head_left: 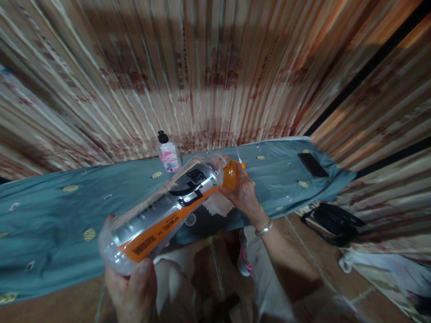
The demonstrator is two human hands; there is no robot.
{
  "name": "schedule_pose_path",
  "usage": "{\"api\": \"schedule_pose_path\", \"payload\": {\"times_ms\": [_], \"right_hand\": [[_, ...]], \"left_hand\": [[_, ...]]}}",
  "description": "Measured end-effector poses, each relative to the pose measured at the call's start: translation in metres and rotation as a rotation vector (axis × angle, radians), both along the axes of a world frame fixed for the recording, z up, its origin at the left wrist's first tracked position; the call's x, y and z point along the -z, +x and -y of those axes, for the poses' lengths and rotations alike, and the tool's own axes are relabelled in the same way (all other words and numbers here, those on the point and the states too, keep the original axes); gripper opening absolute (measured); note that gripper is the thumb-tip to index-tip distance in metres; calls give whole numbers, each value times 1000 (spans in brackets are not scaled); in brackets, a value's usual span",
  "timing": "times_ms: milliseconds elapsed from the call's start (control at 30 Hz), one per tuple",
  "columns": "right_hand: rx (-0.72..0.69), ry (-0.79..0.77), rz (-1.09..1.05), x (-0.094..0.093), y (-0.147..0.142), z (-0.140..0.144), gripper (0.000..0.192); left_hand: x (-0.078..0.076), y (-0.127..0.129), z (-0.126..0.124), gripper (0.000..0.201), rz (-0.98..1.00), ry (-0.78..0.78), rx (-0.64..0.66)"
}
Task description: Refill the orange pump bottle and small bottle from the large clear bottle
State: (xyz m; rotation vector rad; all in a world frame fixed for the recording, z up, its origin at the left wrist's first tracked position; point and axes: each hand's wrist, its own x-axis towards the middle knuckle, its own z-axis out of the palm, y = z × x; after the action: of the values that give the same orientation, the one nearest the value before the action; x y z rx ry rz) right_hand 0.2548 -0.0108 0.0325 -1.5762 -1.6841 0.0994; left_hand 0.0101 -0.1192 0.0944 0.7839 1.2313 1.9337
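Note:
A large clear plastic bottle (pixel 161 206) with a silver and orange label lies tilted across the view, its neck up to the right. My left hand (pixel 133 287) is closed around its base, the thumb in front and some fingers hidden behind. At the neck, my right hand (pixel 245 193) wraps its fingers around the orange cap (pixel 230 174); I cannot tell whether the cap is loose. Just behind the right hand, a thin white stick (pixel 237 150) with orange parts is partly hidden. Below the bottle lies a crumpled whitish piece (pixel 218 205), perhaps paper, on a dark patch.
On the narrow table with a teal cloth (pixel 114 188) stands a small clear bottle (pixel 169 154) with a black cap and pink label. A phone (pixel 312 165) lies at the right end. A black bag (pixel 333 223) rests beyond the table's right side. A printed curtain (pixel 215 80) hangs behind.

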Motion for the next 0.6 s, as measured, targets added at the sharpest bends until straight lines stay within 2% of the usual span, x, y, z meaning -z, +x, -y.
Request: {"api": "schedule_pose_path", "payload": {"times_ms": [367,600], "right_hand": [[-16,-8,-8,-3,0,1,89],[-9,11,-7,0,0,-1,89]], "left_hand": [[-1,1,-2,77,-22,2,-8],[1,-1,0,63,-88,6,39]]}}
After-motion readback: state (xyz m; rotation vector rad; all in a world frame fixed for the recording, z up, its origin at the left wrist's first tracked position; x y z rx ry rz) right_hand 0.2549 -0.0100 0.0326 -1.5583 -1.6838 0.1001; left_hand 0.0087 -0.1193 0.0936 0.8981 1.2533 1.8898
